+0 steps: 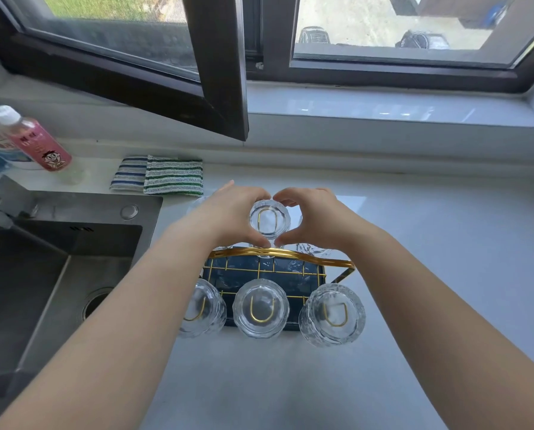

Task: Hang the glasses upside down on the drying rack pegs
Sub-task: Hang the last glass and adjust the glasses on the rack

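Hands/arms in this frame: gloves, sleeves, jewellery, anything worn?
Nothing worn that shows. The left hand and right hand are bare: no gloves, and no rings or watch visible. Both forearms are bare to the frame edge, with no sleeve or cuff in view. No markings or bands visible.

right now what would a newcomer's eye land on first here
First, the two hands, left and right, cupping an upside-down glass from both sides over a gold peg at the far side of the rack. Next, the three glasses already hanging on the near pegs, left, middle and right. The dark sink sits to the left.
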`<state>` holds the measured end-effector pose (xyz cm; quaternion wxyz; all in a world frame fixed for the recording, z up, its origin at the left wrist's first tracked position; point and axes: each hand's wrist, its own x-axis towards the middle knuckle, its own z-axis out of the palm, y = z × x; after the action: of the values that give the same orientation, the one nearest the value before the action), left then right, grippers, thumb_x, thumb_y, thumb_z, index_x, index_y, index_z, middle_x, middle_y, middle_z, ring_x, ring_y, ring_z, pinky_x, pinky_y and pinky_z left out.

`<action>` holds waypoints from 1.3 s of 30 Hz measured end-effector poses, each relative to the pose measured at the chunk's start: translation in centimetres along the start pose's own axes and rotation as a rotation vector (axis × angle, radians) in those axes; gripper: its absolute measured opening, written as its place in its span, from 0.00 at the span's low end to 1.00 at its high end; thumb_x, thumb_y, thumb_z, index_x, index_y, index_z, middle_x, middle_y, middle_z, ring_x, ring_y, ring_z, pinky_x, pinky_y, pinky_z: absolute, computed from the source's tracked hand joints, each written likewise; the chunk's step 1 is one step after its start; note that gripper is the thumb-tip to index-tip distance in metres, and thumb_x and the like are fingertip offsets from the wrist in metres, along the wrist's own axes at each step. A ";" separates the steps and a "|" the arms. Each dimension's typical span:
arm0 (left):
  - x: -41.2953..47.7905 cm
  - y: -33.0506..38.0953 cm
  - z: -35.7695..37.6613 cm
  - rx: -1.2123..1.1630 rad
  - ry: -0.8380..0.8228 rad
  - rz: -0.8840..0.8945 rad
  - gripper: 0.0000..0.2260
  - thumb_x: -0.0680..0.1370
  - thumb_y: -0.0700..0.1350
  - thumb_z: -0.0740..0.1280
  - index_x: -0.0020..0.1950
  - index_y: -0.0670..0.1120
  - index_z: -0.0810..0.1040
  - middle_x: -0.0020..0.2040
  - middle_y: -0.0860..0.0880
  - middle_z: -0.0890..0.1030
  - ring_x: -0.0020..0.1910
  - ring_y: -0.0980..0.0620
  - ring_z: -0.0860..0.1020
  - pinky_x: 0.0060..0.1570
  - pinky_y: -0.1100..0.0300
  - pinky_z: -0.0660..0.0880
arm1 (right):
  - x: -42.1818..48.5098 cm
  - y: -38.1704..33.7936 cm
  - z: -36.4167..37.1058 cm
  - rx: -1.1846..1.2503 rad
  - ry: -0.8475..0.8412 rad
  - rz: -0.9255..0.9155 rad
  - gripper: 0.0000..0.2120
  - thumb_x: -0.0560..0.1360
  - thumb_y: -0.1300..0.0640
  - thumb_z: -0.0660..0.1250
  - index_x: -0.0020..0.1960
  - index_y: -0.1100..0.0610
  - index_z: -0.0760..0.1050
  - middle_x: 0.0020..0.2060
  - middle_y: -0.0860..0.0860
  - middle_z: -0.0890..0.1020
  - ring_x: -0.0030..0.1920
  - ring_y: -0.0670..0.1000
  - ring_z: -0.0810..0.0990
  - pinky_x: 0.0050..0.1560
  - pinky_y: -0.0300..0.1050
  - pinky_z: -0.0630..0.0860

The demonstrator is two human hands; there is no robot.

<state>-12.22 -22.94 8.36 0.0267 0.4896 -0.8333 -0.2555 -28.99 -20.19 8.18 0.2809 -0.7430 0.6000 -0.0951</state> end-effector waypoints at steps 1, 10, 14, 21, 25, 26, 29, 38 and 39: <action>0.0 0.0 0.0 -0.003 0.000 0.002 0.34 0.61 0.54 0.77 0.64 0.50 0.70 0.62 0.51 0.77 0.62 0.50 0.71 0.71 0.54 0.49 | 0.0 0.0 -0.1 0.002 0.001 0.003 0.34 0.61 0.45 0.77 0.63 0.51 0.70 0.59 0.50 0.79 0.61 0.55 0.72 0.64 0.54 0.66; 0.0 0.2 -0.2 -0.048 -0.024 -0.026 0.37 0.61 0.52 0.77 0.67 0.49 0.67 0.65 0.50 0.74 0.64 0.49 0.69 0.60 0.57 0.64 | 0.0 -0.1 0.0 0.003 0.000 0.011 0.34 0.60 0.45 0.77 0.62 0.51 0.70 0.59 0.50 0.79 0.60 0.55 0.73 0.64 0.56 0.68; 0.0 0.2 -0.2 -0.083 -0.033 -0.024 0.38 0.62 0.50 0.77 0.68 0.49 0.66 0.67 0.50 0.73 0.65 0.50 0.69 0.58 0.59 0.64 | 0.1 0.0 0.0 -0.005 -0.015 0.009 0.35 0.61 0.45 0.76 0.64 0.51 0.68 0.60 0.49 0.78 0.62 0.55 0.72 0.65 0.55 0.66; -1.4 -2.4 -1.7 -0.099 0.001 -0.084 0.45 0.61 0.53 0.77 0.72 0.54 0.57 0.74 0.53 0.62 0.72 0.51 0.61 0.67 0.56 0.59 | 0.7 -1.2 -0.8 0.061 -0.013 -0.049 0.40 0.60 0.48 0.78 0.68 0.53 0.64 0.66 0.51 0.72 0.64 0.51 0.71 0.59 0.42 0.66; -3.1 -5.3 -2.7 -0.156 0.030 -0.188 0.45 0.60 0.53 0.78 0.72 0.55 0.58 0.73 0.53 0.64 0.70 0.51 0.63 0.66 0.55 0.62 | 1.8 -3.2 -0.2 0.053 -0.049 -0.112 0.39 0.62 0.50 0.77 0.68 0.54 0.63 0.67 0.51 0.72 0.65 0.52 0.71 0.58 0.41 0.66; -3.4 -5.7 -2.7 -0.180 0.026 -0.202 0.45 0.59 0.53 0.78 0.72 0.54 0.59 0.72 0.53 0.65 0.70 0.52 0.64 0.65 0.55 0.62 | 2.2 -3.7 0.1 0.037 -0.062 -0.123 0.39 0.62 0.50 0.77 0.68 0.55 0.63 0.67 0.52 0.72 0.65 0.52 0.71 0.59 0.42 0.67; -4.0 -6.5 -2.6 -0.260 0.017 -0.216 0.44 0.58 0.50 0.79 0.70 0.52 0.62 0.70 0.52 0.69 0.66 0.54 0.68 0.63 0.58 0.64 | 3.1 -5.1 0.9 -0.010 -0.114 -0.145 0.39 0.63 0.51 0.76 0.69 0.56 0.63 0.67 0.53 0.72 0.65 0.54 0.71 0.61 0.46 0.67; -4.5 -6.9 -2.0 -0.337 0.086 -0.196 0.36 0.59 0.47 0.79 0.64 0.52 0.70 0.57 0.55 0.76 0.55 0.56 0.74 0.52 0.62 0.67 | 4.1 -6.6 2.3 -0.075 -0.122 -0.154 0.33 0.64 0.50 0.76 0.64 0.58 0.67 0.61 0.56 0.77 0.60 0.58 0.74 0.61 0.52 0.69; -4.6 -6.9 -2.0 -0.341 0.089 -0.198 0.36 0.59 0.47 0.80 0.64 0.53 0.70 0.56 0.55 0.76 0.55 0.56 0.74 0.52 0.62 0.68 | 4.1 -6.6 2.4 -0.076 -0.118 -0.157 0.33 0.64 0.50 0.76 0.64 0.58 0.67 0.61 0.56 0.77 0.59 0.58 0.74 0.62 0.52 0.69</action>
<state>-3.69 -22.65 7.95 0.1205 0.5685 -0.7237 -0.3723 -21.22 -22.51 8.95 0.2788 -0.8021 0.5257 -0.0500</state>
